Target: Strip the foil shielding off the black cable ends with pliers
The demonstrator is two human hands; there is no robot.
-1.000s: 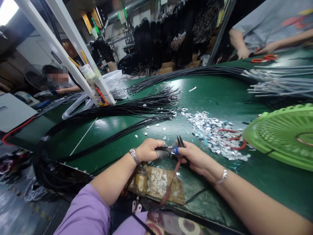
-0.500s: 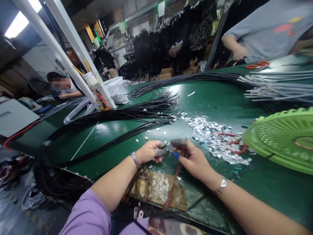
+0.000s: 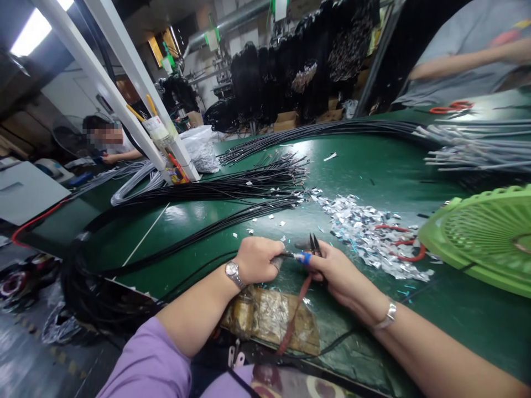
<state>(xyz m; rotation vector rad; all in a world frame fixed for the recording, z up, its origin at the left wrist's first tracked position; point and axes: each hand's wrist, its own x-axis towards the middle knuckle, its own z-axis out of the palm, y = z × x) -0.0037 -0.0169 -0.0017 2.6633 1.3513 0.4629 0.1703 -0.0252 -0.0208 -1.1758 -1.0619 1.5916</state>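
Note:
My left hand (image 3: pixel 258 261), back upward and grey covering on a finger, is closed around a thin black cable (image 3: pixel 286 254) close to its end. The cable trails out behind that hand to the left. Just right of it, my right hand (image 3: pixel 338 271), with blue tape around the thumb, is at the stripped, silvery cable end. Small snips (image 3: pixel 314 244) sit in the right palm, their two dark blades pointing up and slightly apart. Beneath the hands lies a tape-wrapped board (image 3: pixel 271 315) with a reddish strap (image 3: pixel 292 320) across it.
Bundles of black cables (image 3: pixel 232 185) run across the green table (image 3: pixel 215 246). Silvery foil scraps (image 3: pixel 360 226) lie ahead, with red-handled scissors (image 3: pixel 409 251) among them. A green fan (image 3: pixel 489 237) stands right, grey cables (image 3: pixel 468 146) behind it. Two co-workers sit beyond.
My left hand has rolled over, back up, and the cable behind it now shows. My right hand has shifted slightly right, with snip blades now visible. The right co-worker's arm has moved.

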